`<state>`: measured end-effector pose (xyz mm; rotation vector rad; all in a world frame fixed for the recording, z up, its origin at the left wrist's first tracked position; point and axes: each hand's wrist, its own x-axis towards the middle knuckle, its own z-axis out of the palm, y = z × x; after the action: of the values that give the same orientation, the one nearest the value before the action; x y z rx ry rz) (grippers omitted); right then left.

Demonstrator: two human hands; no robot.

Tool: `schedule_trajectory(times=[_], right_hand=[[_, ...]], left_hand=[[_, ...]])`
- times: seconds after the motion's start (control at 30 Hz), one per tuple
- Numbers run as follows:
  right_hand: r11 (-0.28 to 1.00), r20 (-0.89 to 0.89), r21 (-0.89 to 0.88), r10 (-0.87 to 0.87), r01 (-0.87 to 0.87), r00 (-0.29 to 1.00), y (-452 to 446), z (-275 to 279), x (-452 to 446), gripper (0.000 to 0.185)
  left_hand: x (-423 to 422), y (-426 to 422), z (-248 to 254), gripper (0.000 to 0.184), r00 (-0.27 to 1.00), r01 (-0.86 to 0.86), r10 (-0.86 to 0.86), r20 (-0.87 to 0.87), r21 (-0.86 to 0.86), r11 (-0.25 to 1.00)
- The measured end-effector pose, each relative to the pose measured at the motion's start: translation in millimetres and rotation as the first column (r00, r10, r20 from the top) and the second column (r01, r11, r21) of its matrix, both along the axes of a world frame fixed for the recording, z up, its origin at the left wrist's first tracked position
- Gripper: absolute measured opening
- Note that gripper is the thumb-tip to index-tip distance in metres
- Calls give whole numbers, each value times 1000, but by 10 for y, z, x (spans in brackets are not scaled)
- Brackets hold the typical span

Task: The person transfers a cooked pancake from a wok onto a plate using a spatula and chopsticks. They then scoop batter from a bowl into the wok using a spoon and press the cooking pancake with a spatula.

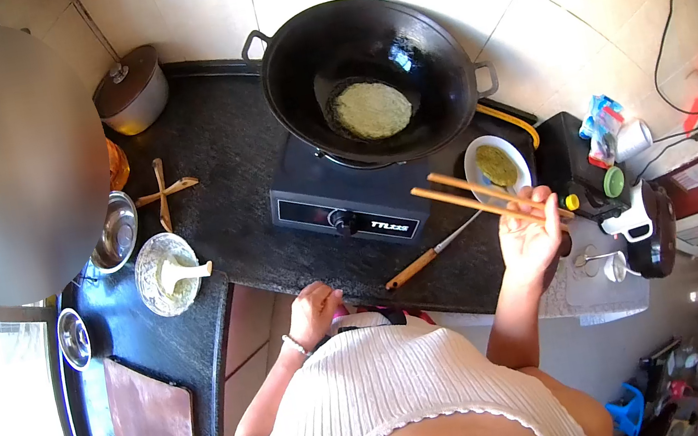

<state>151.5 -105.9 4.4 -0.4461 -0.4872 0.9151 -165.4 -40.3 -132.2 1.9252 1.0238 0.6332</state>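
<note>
My right hand (531,232) grips a pair of wooden chopsticks (467,197), raised over the counter's front edge with the tips pointing left towards the stove. A pale round pancake (373,109) lies in the bottom of a black wok (429,36) on the gas stove (347,209). My left hand (316,311) is curled closed at the counter edge near my waist, and I see nothing in it. Close to the chopsticks sits a white bowl (515,142) with a cooked green-yellow pancake (498,164) in it. A wooden-handled knife (414,268) lies in front of the stove.
Left of the stove are a bowl of batter (155,294) with a white spoon (186,272), a steel bowl (120,230), a crossed wooden stand (164,193) and a lidded pot (135,92). A brown board (155,430) lies further left. A white-handled jug (635,222) stands at right.
</note>
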Motion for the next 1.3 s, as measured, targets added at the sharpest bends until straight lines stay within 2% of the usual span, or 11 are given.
schedule_trajectory(times=[0.07,0.1,0.2,0.33,0.37,0.47,0.6,0.7,0.77,1.03,1.3], right_hand=[[998,-37,-40,43,-45,998,107,-36,-255,29],[994,26,-52,102,-100,994,163,-114,-362,28],[973,-17,-126,194,-195,981,306,-295,-845,28],[924,-56,-234,299,-304,953,365,-435,-1328,29],[911,-59,-274,304,-308,951,371,-454,-1436,29],[887,-17,-297,365,-353,931,374,-494,-1708,25],[830,-28,-336,463,-444,886,346,-654,-2004,28],[816,24,-331,509,-474,860,349,-724,-2074,37],[820,65,-366,495,-441,867,330,-751,-2119,42],[761,-194,-411,465,-502,864,261,-791,-2231,46],[712,-204,-417,532,-565,822,354,-725,-2165,46]], left_hand=[[-42,68,156,16,998,50,-48,35,-69,996],[-46,93,239,17,993,66,-51,111,-139,988],[-71,186,413,29,948,184,-91,304,-296,937],[-86,373,523,58,838,403,-258,481,-227,887],[-103,381,480,68,834,419,-264,485,-245,874],[-39,461,541,84,683,548,-258,684,-247,799],[-26,538,693,80,585,685,-143,798,-392,615],[-79,584,677,75,579,729,-117,807,-447,518],[-118,608,712,67,616,693,-124,778,-461,555],[-221,620,575,51,722,597,-91,686,-550,584],[-214,592,537,43,698,534,-40,715,-482,695]])
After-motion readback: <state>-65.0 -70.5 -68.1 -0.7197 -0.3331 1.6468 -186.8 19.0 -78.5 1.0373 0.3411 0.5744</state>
